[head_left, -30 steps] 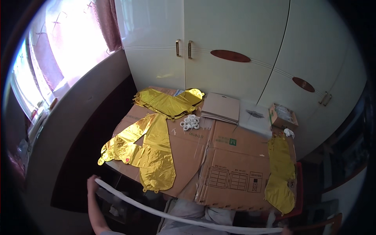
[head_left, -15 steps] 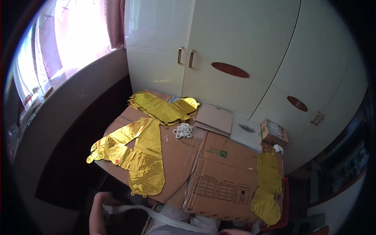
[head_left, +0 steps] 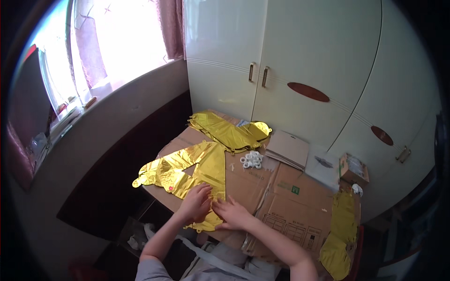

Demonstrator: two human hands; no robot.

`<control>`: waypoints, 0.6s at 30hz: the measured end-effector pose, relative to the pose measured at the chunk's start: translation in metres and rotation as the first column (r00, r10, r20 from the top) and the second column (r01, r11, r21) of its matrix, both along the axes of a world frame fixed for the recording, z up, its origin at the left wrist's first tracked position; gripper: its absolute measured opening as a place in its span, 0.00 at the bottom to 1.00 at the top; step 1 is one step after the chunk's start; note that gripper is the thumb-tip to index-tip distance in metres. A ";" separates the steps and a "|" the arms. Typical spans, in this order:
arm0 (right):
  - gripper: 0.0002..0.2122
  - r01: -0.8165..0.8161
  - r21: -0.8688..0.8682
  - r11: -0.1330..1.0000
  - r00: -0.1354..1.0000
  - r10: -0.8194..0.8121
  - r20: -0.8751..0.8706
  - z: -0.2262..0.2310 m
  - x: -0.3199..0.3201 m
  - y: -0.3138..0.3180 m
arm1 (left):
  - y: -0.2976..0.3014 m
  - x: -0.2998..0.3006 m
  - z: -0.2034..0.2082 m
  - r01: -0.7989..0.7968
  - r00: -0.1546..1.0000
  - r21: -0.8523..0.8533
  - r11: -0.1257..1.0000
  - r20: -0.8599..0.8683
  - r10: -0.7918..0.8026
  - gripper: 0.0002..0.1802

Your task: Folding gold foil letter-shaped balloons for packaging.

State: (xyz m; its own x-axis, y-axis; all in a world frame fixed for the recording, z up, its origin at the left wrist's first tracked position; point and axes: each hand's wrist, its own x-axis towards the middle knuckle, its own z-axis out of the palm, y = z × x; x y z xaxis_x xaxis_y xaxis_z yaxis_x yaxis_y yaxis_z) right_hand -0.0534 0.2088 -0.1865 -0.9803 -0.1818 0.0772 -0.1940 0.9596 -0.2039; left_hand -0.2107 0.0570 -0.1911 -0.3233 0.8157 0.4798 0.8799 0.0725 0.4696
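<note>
A flat, uninflated gold foil balloon [head_left: 212,164] with small tabs on its edge lies on the left of the cardboard-covered table. Over its lower part is my left hand [head_left: 197,203], fingers reaching rightward and loosely bent, nothing visible in them. Close beside it, my right hand [head_left: 231,213] rests at the foil's right edge with its fingers apart. Between and under the hands, part of the foil is hidden. Behind lies a stack of folded gold foil [head_left: 229,133]. A small pile of white rings [head_left: 252,160] sits to its right.
Brown cardboard sheets [head_left: 300,196] cover the table. Folded card pieces [head_left: 287,149] and a small box [head_left: 354,169] with clear plastic stand along the back, before white cabinets [head_left: 318,51]. More gold foil [head_left: 342,225] lies at the right edge. A white strap [head_left: 206,255] crosses my lap.
Both my hands have come up from the table's near edge onto the lower part of the gold foil balloon. The whole view has shifted, so the table sits farther right.
</note>
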 end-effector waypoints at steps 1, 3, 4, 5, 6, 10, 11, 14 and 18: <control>0.36 0.011 -0.021 1.000 1.000 -0.011 0.014 -0.009 0.001 0.000 | 0.001 -0.004 -0.004 -0.012 0.999 -0.015 1.000 0.052 0.012 0.23; 0.30 0.063 -0.083 0.994 0.997 -0.067 -0.040 -0.020 0.004 -0.007 | -0.003 -0.008 -0.016 -0.049 0.991 -0.057 0.997 0.124 0.056 0.23; 0.28 0.079 -0.105 0.991 0.993 -0.087 -0.075 -0.024 0.000 -0.009 | -0.005 -0.010 -0.021 -0.067 0.984 -0.077 0.995 0.157 0.079 0.23; 0.25 0.093 -0.129 0.987 0.988 -0.107 -0.107 -0.029 -0.003 -0.012 | -0.008 -0.009 -0.021 -0.029 0.976 -0.075 0.997 0.212 0.044 0.23; 0.22 0.104 -0.154 0.983 0.982 -0.126 -0.139 -0.033 -0.006 -0.014 | -0.011 -0.010 -0.018 0.006 0.964 -0.068 0.998 0.264 0.012 0.23; 0.16 0.051 -0.317 0.947 0.974 -0.117 -0.192 -0.043 -0.018 -0.010 | -0.033 -0.004 -0.029 -0.031 0.741 0.079 0.996 0.670 -0.031 0.21; 0.17 0.072 -0.327 0.942 0.972 -0.140 -0.189 -0.042 -0.011 -0.005 | -0.038 0.001 -0.009 -0.120 0.854 0.054 0.991 0.515 0.075 0.21; 0.16 0.054 -0.314 0.948 0.964 -0.132 -0.231 -0.029 -0.008 -0.013 | -0.090 -0.004 -0.039 -0.548 0.800 0.271 0.791 0.448 0.400 0.17; 0.14 0.023 -0.304 0.952 0.934 -0.129 -0.334 -0.024 -0.008 -0.019 | -0.186 -0.007 -0.163 -0.957 0.282 0.097 0.272 0.515 0.809 0.21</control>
State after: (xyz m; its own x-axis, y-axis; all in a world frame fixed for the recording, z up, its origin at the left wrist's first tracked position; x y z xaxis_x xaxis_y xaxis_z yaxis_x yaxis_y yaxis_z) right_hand -0.0613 0.1895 -0.2109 -0.8920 -0.0250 0.4514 -0.2317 0.8827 -0.4088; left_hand -0.2177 -0.1291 -0.3546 -0.9016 -0.2897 0.3213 0.1502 0.4870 0.8604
